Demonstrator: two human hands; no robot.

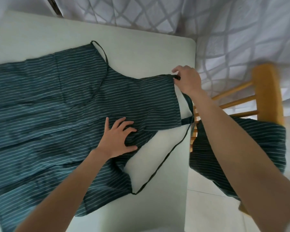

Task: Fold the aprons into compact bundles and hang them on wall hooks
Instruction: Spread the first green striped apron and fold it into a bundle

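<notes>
A dark green apron (45, 104) with thin white stripes lies spread flat on the pale tabletop (140, 52), reaching from the far left of the view across to the hands. One thin tie (100, 48) loops off its upper edge, up and to the left of both hands. The left hand (120, 138) rests on the apron near the bib, fingers spread and slightly bent, pressing the cloth down without gripping it. Below and to the right of that hand another thin tie (167, 156) runs across bare tabletop. The right hand (186, 79) is at the bib's top corner, beside the tabletop's right edge, pinching the dark neck strap (176, 77) between thumb and fingers. To the right of the right forearm, a second striped apron (261, 148) hangs over a wooden chair (266, 91).
</notes>
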